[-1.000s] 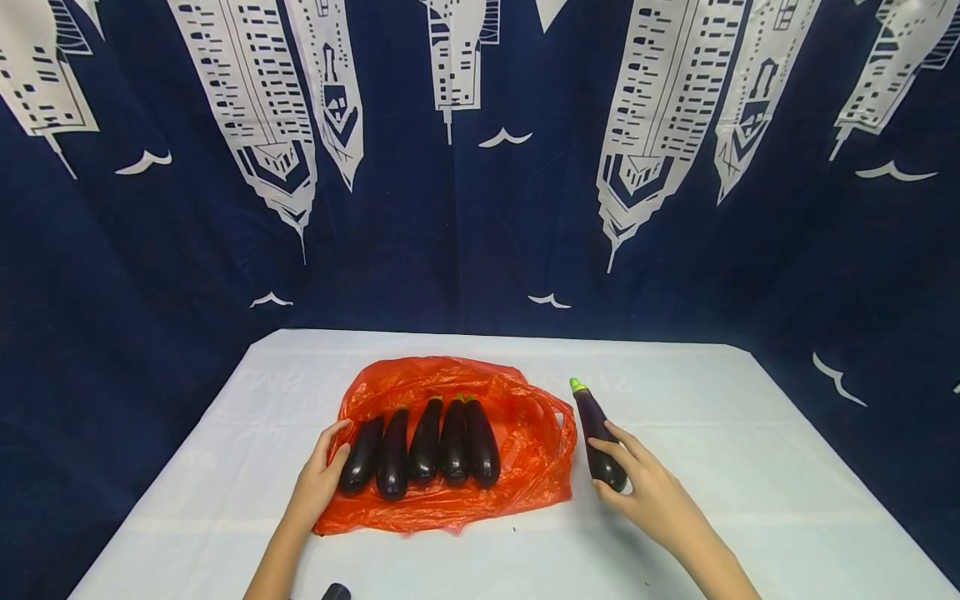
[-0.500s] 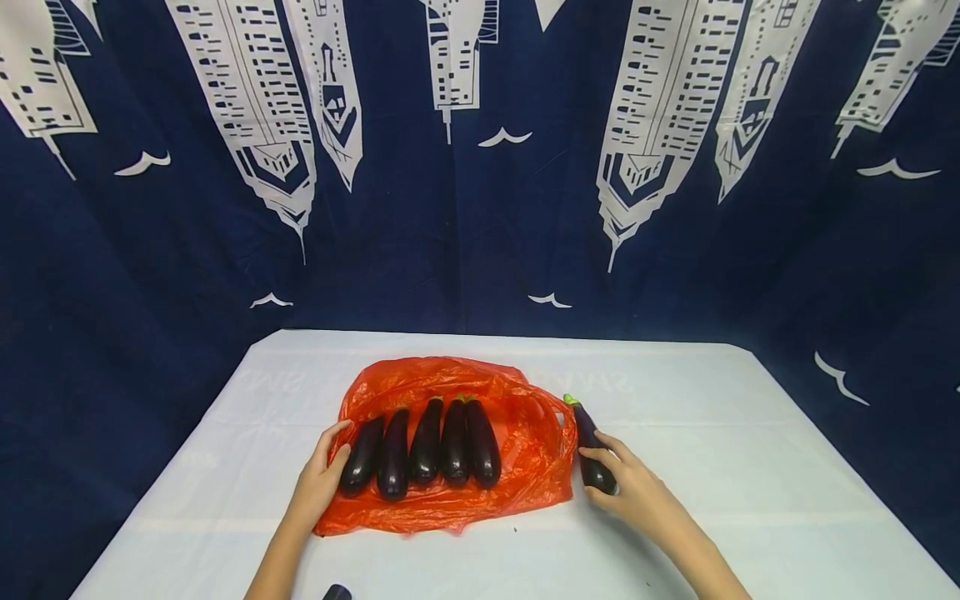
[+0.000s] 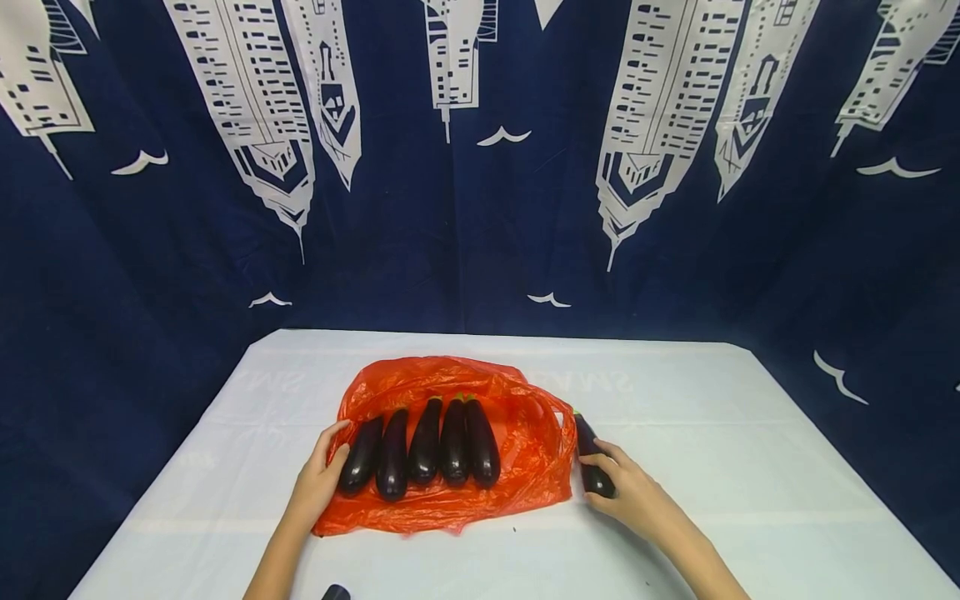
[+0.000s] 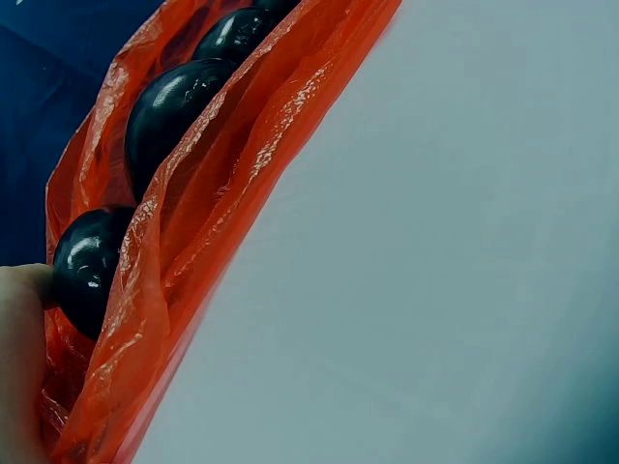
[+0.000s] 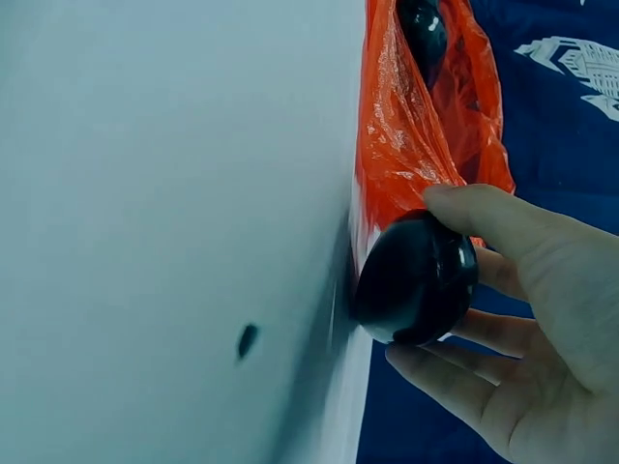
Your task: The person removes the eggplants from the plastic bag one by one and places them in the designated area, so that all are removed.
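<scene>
My right hand (image 3: 628,492) grips a dark purple eggplant (image 3: 592,454) near its rounded end, close over the white table just right of the red plastic bag (image 3: 525,492). The right wrist view shows thumb and fingers on either side of this eggplant (image 5: 411,280). Several more eggplants (image 3: 424,442) lie side by side in the bag's wide mouth, their green stem ends pointing away. At the bag's left edge, my left hand (image 3: 321,475) holds the plastic, the thumb against the leftmost eggplant (image 3: 362,457). Its other fingers are mostly hidden in the left wrist view.
A white cloth covers the table (image 3: 720,450). Behind it hangs a dark blue curtain (image 3: 480,242) printed with white buildings and birds. The tip of a small black object (image 3: 337,592) shows at the front edge, near the left forearm.
My right hand has brought its eggplant left and down, up against the bag's right edge, and its stem end has sunk lower. The left hand and the bag have stayed put.
</scene>
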Motion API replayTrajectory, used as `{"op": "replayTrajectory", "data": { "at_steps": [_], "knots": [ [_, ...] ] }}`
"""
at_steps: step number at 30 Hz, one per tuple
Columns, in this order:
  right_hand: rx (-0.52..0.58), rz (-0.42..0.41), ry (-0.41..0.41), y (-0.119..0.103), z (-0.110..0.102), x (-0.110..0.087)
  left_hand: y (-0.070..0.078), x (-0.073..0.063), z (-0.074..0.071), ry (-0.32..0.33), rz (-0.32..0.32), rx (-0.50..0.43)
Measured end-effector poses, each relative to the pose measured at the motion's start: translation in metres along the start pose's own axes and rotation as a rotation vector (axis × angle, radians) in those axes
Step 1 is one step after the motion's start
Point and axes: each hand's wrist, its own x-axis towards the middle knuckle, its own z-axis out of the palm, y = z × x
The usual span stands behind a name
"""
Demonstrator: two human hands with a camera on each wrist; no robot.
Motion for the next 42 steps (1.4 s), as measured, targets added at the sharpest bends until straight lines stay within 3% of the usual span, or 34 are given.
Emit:
{"op": "replayTrajectory", "data": {
  "at_steps": [14,26,42],
  "knots": [
    [-0.089,0.054,-0.064,0.002,0.001,-0.004,-0.001,-0.001,0.001,0.006,0.011,-0.016],
    [-0.140,-0.066,0.130,-0.005,-0.015,-0.011,0.001,-0.001,0.001,0.014,0.014,-0.007],
    [-0.099,-0.107,0.199,-0.048,-0.027,-0.012,0.002,-0.002,0.000,0.006,0.000,-0.010]
  ]
}}
